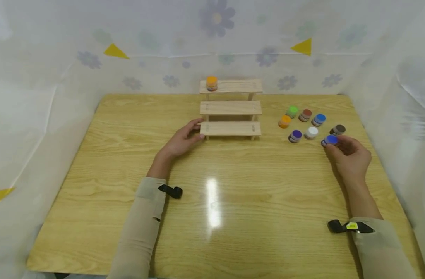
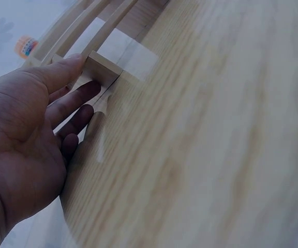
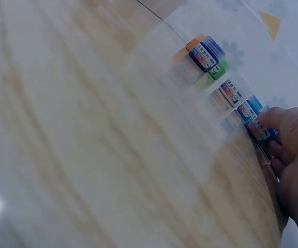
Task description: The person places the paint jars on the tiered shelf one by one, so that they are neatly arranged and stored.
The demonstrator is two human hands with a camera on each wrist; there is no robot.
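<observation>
With twelve o'clock as straight away from us in the head view, we have the right hand [image 1: 352, 158] at the near right of a group of small jars, its thumb and fingers pinching the dark blue jar [image 1: 329, 140] with the lid uppermost. Whether that jar rests on the table [image 1: 240, 205] or is just off it, we cannot tell. The white jar [image 1: 311, 133] sits near it toward ten o'clock, the purple jar [image 1: 295, 136] toward nine and the black jar [image 1: 338, 130] close by toward one.

The relation that matters most, as we judge it, is jar to wooden rack [image 1: 230, 107]: from our pinched jar the rack lies well apart, between nine and ten o'clock, with the top tier nearer ten. The rack's long axis runs from nine to three, so its three o'clock end faces the jars. On the top tier an orange jar [image 1: 211, 84] stands at the nine o'clock end.

Our left hand [image 1: 179, 142] is the nearer one to the rack, at its eight o'clock corner, lightly grasping the end of the bottom tier between thumb and fingers; how firmly, we cannot tell
</observation>
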